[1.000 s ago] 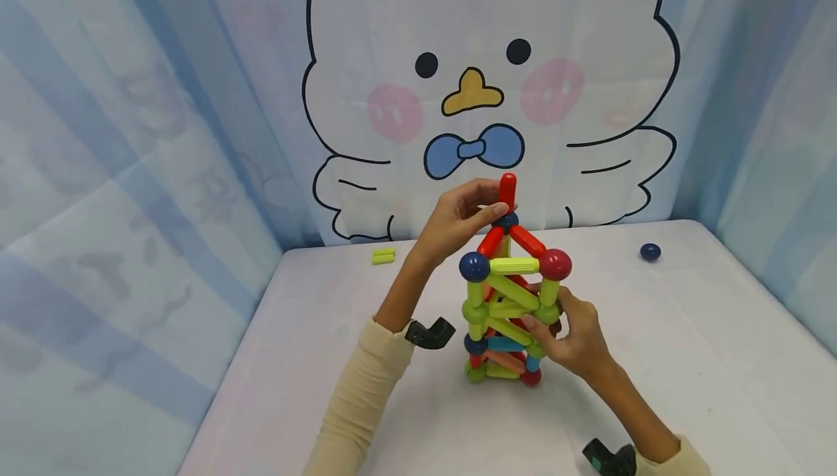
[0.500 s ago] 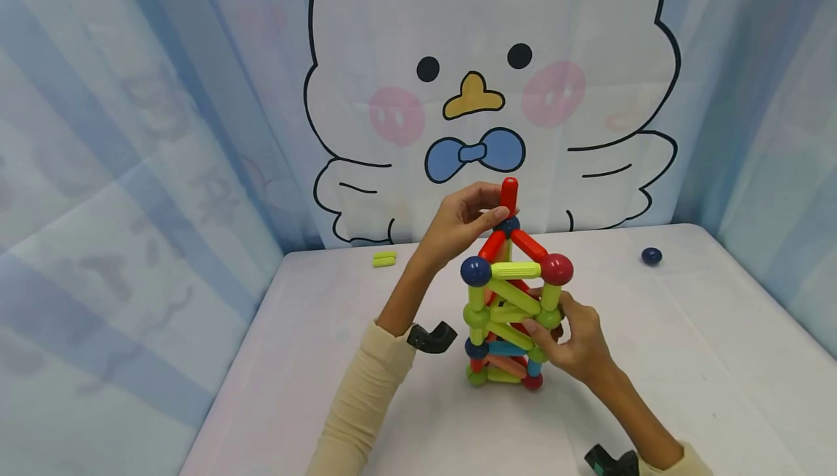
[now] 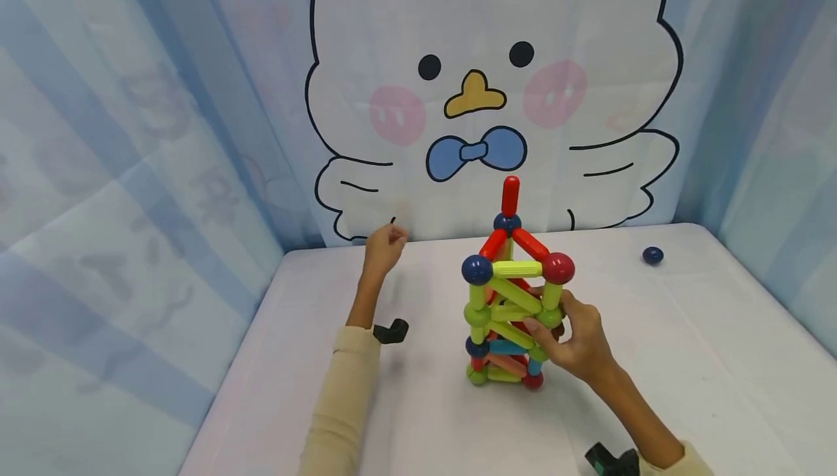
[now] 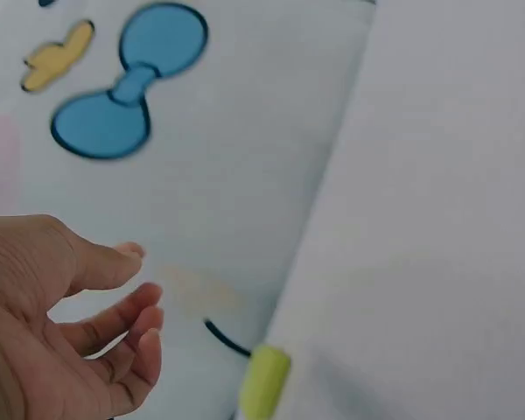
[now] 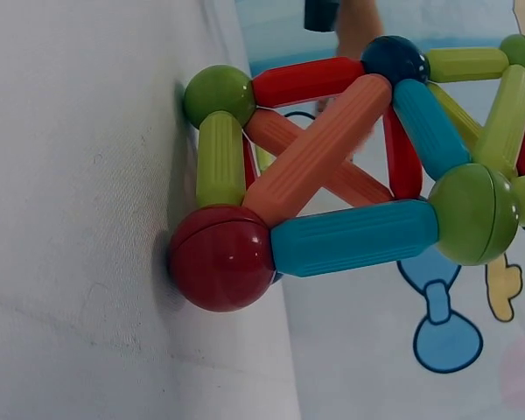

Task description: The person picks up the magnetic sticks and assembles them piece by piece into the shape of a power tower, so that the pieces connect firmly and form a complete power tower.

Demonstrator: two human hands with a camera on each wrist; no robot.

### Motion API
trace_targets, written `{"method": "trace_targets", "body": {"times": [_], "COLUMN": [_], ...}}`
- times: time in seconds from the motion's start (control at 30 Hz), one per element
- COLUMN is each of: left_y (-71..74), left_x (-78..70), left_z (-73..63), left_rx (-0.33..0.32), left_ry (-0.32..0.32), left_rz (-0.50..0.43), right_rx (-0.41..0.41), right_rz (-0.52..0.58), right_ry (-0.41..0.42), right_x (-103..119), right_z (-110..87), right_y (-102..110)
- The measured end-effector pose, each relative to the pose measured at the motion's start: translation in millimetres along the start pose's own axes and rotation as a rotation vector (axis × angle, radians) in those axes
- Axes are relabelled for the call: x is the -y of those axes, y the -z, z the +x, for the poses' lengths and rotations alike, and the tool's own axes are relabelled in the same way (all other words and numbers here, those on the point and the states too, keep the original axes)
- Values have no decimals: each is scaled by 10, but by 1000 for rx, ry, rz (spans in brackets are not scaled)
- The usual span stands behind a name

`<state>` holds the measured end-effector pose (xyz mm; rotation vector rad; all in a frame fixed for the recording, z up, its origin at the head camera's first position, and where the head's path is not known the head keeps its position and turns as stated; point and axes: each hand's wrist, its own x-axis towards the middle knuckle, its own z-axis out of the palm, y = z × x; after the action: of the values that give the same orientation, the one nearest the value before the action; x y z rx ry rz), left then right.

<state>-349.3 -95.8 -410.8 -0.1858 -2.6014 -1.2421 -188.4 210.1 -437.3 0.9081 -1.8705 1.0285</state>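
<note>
A tower of magnetic sticks and balls (image 3: 516,269) stands upright on the table, in green, red, blue and orange. One red stick (image 3: 511,196) points up from the dark blue ball (image 3: 507,223) at its peak. My right hand (image 3: 580,334) grips the tower's right side around the middle, thumb in front. In the right wrist view the tower's lower part, with a red ball (image 5: 221,258) at its base, fills the frame. Away to the left, my left hand (image 3: 384,249) holds nothing, its fingers loosely bent. Near it in the left wrist view lies a light green stick (image 4: 265,382).
A dark blue ball (image 3: 652,256) lies at the table's back right. The white table (image 3: 294,374) ends at a curtain (image 3: 471,200) printed with a cartoon bird, and more curtain hangs on both sides.
My left hand has let go of the tower's top and moved left to the table's back edge, covering the green sticks seen there earlier. My right hand keeps its hold.
</note>
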Motion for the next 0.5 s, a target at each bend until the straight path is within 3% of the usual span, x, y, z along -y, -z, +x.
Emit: {"method": "trace_targets", "body": {"times": [0.1,0.23,0.37,0.5], "left_y": [-15,-37,-45,-49], "left_x": [338,622,760,804], "left_z": [-16,-78,-128,-123], "left_rx": [-5,34,96,124], "left_ry": [155,279,309,278], "left_rz": [146,301,347,400], "right_rx": [-2,9,14,-1], "right_rz": [3,1,-4,-1], "right_ry": [-2,-17,-35,-28], "right_x": [1,15,27,17], "right_z": [10,16,3,3], "right_y": [8,17,13,-1]}}
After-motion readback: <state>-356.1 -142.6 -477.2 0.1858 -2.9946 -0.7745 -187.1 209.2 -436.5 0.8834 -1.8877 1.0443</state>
